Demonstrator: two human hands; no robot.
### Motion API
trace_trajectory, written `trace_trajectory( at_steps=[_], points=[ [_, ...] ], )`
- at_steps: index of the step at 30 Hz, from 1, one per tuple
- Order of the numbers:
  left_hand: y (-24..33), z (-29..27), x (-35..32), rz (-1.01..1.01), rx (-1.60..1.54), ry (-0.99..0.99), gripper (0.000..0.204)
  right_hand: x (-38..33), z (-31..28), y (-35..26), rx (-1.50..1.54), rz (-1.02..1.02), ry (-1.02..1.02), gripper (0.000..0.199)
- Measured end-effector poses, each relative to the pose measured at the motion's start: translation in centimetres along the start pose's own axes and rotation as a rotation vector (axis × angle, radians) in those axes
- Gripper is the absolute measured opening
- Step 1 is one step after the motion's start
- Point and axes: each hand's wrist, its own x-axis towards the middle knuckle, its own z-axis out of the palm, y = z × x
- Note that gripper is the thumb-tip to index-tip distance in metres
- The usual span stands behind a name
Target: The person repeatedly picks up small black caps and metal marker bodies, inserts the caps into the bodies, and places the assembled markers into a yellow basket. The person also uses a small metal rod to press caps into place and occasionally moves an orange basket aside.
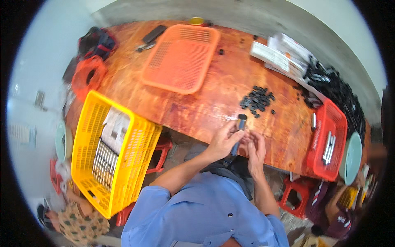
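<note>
In front of my body, over the near edge of the wooden table (193, 111), a dark cylindrical tube with a black end (242, 118) stands tilted. My left hand (224, 140) is closed round it, thumb along its side. Close beside the tube is my right hand (256, 149), its fingers curled inward; whatever they may pinch is hidden. Just beyond both hands lies a loose heap of small black pieces (258, 99), like caps, with a few strays around it.
An orange basket (181, 59) stands on the table's far side. At left is a yellow crate (142, 150) holding rows of tubes (105, 162). A red basket (316, 153) with silvery tubes (328, 147) sits at right, before a heap of black parts (339, 92). Another person (82, 220) is lower left.
</note>
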Motion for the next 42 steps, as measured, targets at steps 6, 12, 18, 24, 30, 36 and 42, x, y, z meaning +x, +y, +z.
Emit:
trace_trajectory(
  at_steps=[6,12,18,24,30,36,42],
  points=[
    [0.6,-1.3,-3.0,0.118,-0.028,0.096,0.016,-1.9,2.8,0.3,0.012,0.068,-0.209,0.044],
    [1.3,-3.8,-7.4,0.446,0.699,0.752,0.052,-1.4,2.8,-1.1,-0.134,0.093,-0.323,0.028],
    [4.9,-7.0,-13.9,0.609,1.715,0.202,0.034,-0.4,4.5,-1.6,-0.194,0.185,-0.526,0.024],
    [8.9,-9.2,-17.7,0.649,1.816,0.299,0.023,-0.4,10.4,-3.9,-0.259,0.141,-0.719,0.031],
    [19.8,-16.5,-24.6,0.688,1.897,0.642,0.024,2.4,14.3,-4.5,-0.322,-0.188,-0.763,0.047],
    [22.6,-29.5,-35.3,-0.209,1.631,1.053,0.025,6.9,12.5,2.4,-0.89,-0.431,-0.552,0.033],
    [11.6,-32.6,-38.3,-0.641,1.459,0.613,0.026,6.8,13.5,2.7,-1.066,-0.563,-0.592,0.026]
  ],
)
